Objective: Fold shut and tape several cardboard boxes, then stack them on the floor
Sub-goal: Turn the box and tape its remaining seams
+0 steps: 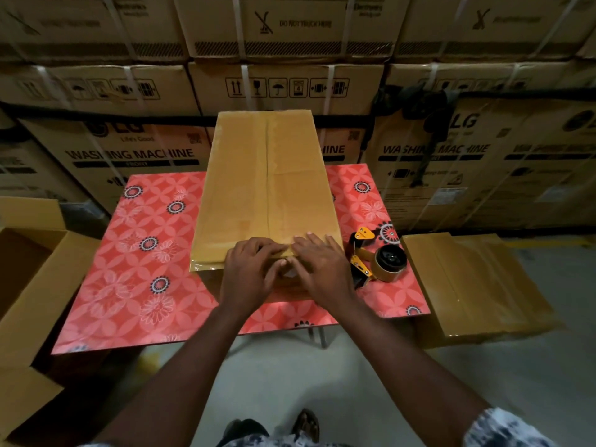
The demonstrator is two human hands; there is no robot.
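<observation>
Centre of the tabletop, on the red floral cover: closed cardboard box, long side running away from the camera, flaps folded shut, glossy tape along the centre seam. Left grip and right grip are side by side at the near edge of the box top, thumbs almost touching. Both are spread flat with fingers out, pressing down on the lid at the seam end, nothing clasped; thumbs hang over the front face. Can't tell what's under the palms.

Tape dispenser, orange and black with a brown roll, lies on the tabletop just right of the box, near the right grip but not touching. Taped box sits on the floor beside the tabletop's right edge. Open box at left. Washing-machine cartons are stacked behind.
</observation>
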